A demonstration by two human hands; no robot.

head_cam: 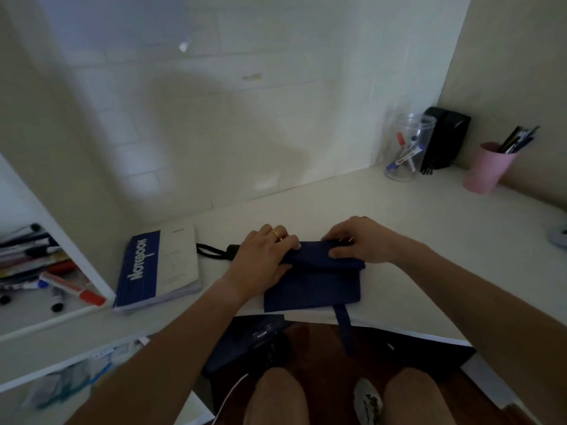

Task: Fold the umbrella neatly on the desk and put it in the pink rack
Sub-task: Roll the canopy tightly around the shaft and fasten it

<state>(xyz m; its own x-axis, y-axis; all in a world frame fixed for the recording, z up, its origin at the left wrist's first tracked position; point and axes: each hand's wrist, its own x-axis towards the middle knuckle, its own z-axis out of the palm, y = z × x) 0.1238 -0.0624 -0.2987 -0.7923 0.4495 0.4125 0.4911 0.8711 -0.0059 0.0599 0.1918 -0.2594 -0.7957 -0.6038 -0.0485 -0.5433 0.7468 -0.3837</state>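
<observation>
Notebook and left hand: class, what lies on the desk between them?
In the head view, the umbrella's black handle and its wrist strap lie between the notebook and the left hand.

Home study: desk (399, 216), notebook (159, 268), pens (405, 154)

A blue and white notebook (158, 268) lies flat on the white surface (429, 240). In the far corner stands a clear jar (406, 147) with markers in it, just beside a black box (445, 141). Near them is a pink cup (487, 168) holding pens. A side shelf (40, 314) holds more markers.
</observation>
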